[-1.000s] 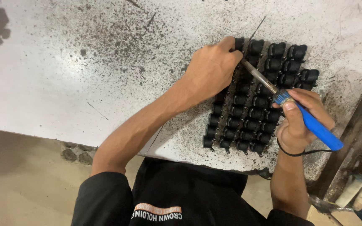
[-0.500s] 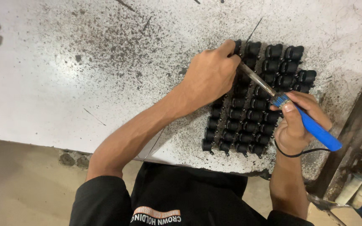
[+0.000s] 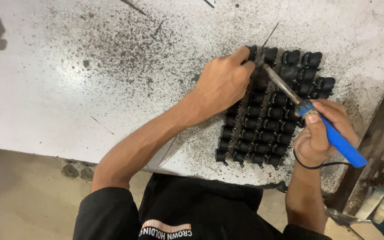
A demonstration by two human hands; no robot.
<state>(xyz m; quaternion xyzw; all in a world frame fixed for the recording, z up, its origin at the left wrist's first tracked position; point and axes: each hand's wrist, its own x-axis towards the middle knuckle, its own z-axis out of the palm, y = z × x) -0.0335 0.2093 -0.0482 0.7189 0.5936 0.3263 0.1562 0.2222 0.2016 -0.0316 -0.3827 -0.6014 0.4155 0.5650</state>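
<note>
One white, black-speckled worktable (image 3: 90, 89) carries several dozen small black parts (image 3: 267, 115) packed in rows on its right side. The left hand (image 3: 223, 84) presses on their upper left corner, fingers curled together. The right hand (image 3: 318, 135) is clamped on one blue-handled soldering iron (image 3: 334, 138), tip among the top rows

The left hand (image 3: 225, 84) rests on a block of small black parts (image 3: 267, 120) set in rows near the table's (image 3: 67, 89) right edge, fingertips at the block's far corner; the right hand (image 3: 318, 135) grips a blue-handled soldering iron (image 3: 316, 122) (metal tip slanting to that same corner); black specks dust the white tabletop.
</note>
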